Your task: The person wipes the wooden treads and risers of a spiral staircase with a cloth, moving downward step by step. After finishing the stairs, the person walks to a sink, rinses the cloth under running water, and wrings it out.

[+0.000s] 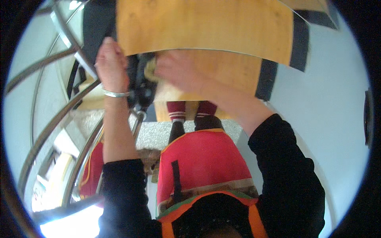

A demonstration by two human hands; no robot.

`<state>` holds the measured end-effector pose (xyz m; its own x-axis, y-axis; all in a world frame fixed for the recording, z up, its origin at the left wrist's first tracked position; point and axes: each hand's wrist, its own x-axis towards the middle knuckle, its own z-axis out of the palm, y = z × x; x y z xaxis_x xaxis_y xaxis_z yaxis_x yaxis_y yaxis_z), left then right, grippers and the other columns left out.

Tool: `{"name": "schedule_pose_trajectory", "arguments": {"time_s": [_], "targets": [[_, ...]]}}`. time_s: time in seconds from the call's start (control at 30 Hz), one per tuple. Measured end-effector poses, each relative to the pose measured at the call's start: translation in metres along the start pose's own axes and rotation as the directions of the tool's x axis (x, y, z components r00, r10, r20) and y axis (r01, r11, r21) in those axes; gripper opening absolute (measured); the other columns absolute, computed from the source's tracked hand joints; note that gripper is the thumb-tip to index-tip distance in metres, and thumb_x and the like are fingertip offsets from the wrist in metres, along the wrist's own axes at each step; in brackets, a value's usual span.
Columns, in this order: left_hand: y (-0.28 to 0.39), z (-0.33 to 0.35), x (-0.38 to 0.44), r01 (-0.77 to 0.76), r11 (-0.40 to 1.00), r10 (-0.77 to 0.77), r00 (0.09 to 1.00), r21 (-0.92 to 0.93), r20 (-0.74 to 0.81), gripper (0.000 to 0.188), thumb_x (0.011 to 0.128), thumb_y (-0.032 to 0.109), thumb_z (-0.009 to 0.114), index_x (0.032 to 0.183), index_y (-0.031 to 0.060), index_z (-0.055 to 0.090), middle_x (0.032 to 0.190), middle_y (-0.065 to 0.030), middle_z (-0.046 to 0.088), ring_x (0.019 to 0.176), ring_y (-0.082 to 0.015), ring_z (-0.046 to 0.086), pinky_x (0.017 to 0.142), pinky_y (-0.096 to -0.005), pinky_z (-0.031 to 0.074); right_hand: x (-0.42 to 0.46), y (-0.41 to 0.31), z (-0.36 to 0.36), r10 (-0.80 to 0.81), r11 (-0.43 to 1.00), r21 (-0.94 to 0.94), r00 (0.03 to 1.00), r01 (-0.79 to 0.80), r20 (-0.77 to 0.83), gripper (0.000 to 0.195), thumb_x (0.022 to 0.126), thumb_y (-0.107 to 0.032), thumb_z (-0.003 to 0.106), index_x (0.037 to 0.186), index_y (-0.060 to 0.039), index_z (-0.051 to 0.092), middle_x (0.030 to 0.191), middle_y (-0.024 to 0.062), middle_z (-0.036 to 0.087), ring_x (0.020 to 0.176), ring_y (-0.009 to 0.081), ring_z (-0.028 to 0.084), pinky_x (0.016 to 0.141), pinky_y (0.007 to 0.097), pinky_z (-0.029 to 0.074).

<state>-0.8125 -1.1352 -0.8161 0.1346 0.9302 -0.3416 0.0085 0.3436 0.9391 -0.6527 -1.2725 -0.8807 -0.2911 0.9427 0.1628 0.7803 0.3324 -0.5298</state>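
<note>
Beside the left edge of the upper wooden board (205,26), my left hand (111,65) is raised with its fingers bunched. A silver bangle (115,94) circles that wrist. Whether the fingers grip anything is hidden. My right hand (175,70) is blurred and reaches left over the lower wooden board (232,70), just under the upper board's front edge. A pale yellowish item (151,70), perhaps a cloth, shows at its fingertips; I cannot tell if the hand holds it. Dark, blurred parts (141,92) fill the gap between both hands.
Curved metal railings (59,116) run along the left. A pale wall (321,104) stands to the right. Black strips (267,80) border the boards. Below me are my feet (177,110) in maroon footwear, a speckled floor surface (154,131) and my red apron (205,157).
</note>
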Motion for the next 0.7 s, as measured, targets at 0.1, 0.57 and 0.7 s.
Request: {"name": "schedule_pose_trajectory", "arguments": {"time_s": [0.1, 0.57, 0.7], "targets": [[-0.010, 0.017, 0.046, -0.414, 0.833, 0.412, 0.907, 0.366, 0.086, 0.039, 0.105, 0.032, 0.051, 0.077, 0.0054, 0.058, 0.067, 0.0024, 0.055, 0.059, -0.0083, 0.049, 0.052, -0.0278, 0.039, -0.072, -0.003, 0.001, 0.240, 0.943, 0.213, 0.966, -0.256, 0.100, 0.031, 0.076, -0.014, 0.068, 0.107, -0.0126, 0.069, 0.105, 0.0096, 0.062, 0.106, 0.0317, 0.056, 0.093, 0.0445, 0.047], [-0.072, 0.057, 0.085, -0.563, -0.051, 0.445, 0.726, 0.825, 0.524, 0.036, 0.104, 0.039, 0.047, 0.089, 0.0099, 0.064, 0.077, -0.0189, 0.065, 0.068, -0.0411, 0.062, 0.057, -0.0478, 0.048, -0.340, 0.137, -0.058, 0.932, 0.025, 0.437, -0.137, -0.899, -0.336, 0.033, 0.078, -0.013, 0.066, 0.108, 0.0000, 0.066, 0.102, 0.0195, 0.068, 0.099, 0.0390, 0.064, 0.086, 0.0446, 0.051], [-0.072, 0.063, 0.084, -0.590, 0.003, 0.459, 0.718, 0.808, 0.523, 0.037, 0.104, 0.037, 0.046, 0.089, 0.0081, 0.064, 0.078, -0.0195, 0.064, 0.067, -0.0418, 0.061, 0.056, -0.0471, 0.047, -0.416, 0.162, -0.015, 0.878, -0.179, 0.310, -0.294, -0.934, -0.378, 0.048, 0.077, -0.015, 0.069, 0.122, -0.0048, 0.058, 0.115, 0.0237, 0.061, 0.106, 0.0434, 0.058, 0.092, 0.0503, 0.048]]}}
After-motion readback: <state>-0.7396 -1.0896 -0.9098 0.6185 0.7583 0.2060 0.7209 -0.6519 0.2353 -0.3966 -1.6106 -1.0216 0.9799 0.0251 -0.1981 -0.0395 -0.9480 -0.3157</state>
